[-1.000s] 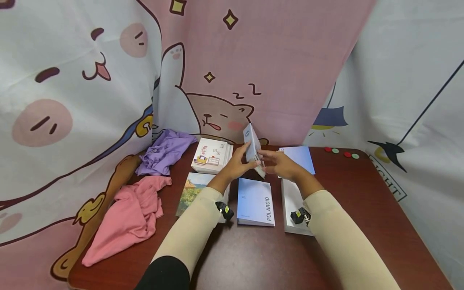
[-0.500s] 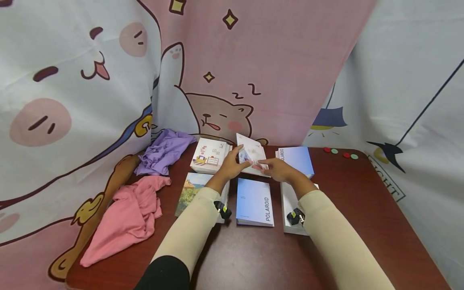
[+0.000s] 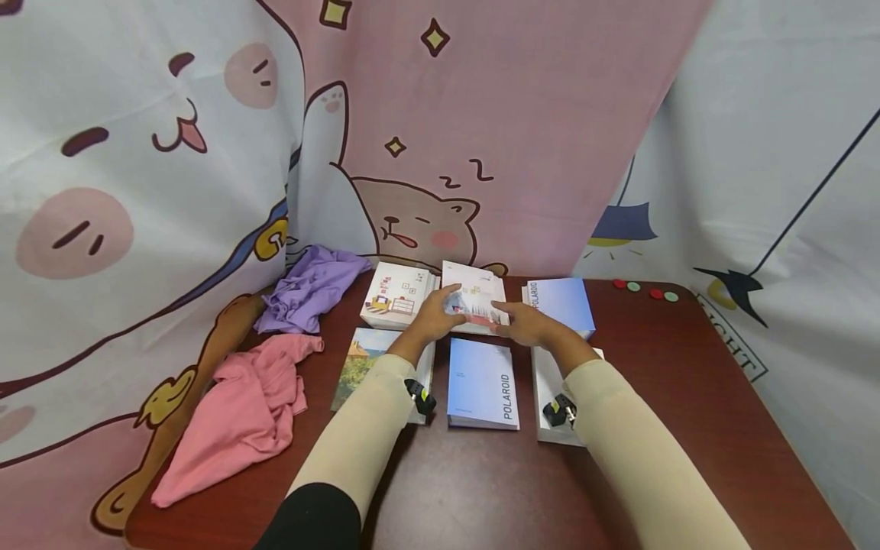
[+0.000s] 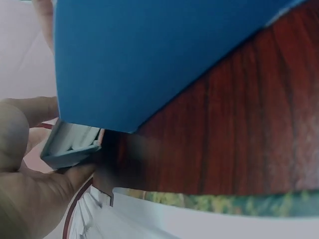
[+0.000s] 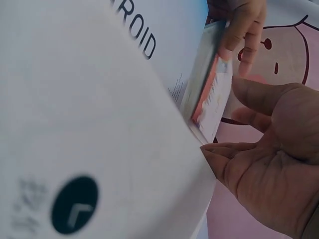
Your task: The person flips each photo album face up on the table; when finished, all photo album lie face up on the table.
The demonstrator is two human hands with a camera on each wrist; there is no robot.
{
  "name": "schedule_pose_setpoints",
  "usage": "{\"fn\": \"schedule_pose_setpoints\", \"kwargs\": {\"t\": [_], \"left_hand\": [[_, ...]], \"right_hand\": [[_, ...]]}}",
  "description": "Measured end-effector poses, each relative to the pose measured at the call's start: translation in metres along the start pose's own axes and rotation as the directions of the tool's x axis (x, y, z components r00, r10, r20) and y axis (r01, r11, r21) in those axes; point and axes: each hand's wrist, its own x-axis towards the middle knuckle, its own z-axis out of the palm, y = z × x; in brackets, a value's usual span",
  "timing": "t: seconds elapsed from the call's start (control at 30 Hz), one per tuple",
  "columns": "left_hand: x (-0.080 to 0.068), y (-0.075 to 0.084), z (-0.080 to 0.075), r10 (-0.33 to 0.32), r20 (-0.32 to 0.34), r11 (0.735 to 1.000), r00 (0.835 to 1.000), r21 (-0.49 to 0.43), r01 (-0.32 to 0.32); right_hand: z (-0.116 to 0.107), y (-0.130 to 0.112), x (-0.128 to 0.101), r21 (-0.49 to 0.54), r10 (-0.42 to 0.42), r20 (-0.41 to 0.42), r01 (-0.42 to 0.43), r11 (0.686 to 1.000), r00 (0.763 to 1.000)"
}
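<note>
A white picture book [image 3: 476, 283] with small printed drawings lies at the back middle of the table. My left hand [image 3: 431, 317] grips its left side, with the index finger and thumb over the cover. At its right edge my right hand [image 3: 528, 324] holds the near corner between fingers and thumb. In the right wrist view the book [image 5: 213, 99] shows its reddish front edge, with fingers of both hands on it. Just in front lies a blue POLAROID book [image 3: 481, 382]. Left of the hands is a thick white book [image 3: 399, 289] with a room drawing.
A landscape-covered book [image 3: 364, 367] lies partly under the left forearm. Beneath the right wrist is a white book [image 3: 550, 382], with another blue book [image 3: 564, 302] behind it. Purple cloth [image 3: 312, 286], pink cloth [image 3: 247, 405] and small red and green discs [image 3: 633, 287] lie on the table [image 3: 687, 412].
The picture book stood tilted up between both hands, then leaned back, and now lies flat. Both hands have lowered with it; the right hand has shifted slightly left.
</note>
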Motion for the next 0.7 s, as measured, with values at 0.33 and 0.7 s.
{"fn": "schedule_pose_setpoints", "kwargs": {"t": [0.33, 0.7], "left_hand": [[0.002, 0.002, -0.001, -0.008, 0.008, 0.995, 1.000, 0.096, 0.007], [0.000, 0.008, -0.003, -0.088, 0.033, 0.977, 0.996, 0.200, 0.080]], "right_hand": [[-0.010, 0.000, -0.005, 0.092, 0.006, 0.007, -0.007, 0.996, 1.000], [-0.030, 0.005, -0.014, 0.098, 0.060, -0.002, -0.060, 0.993, 0.998]]}}
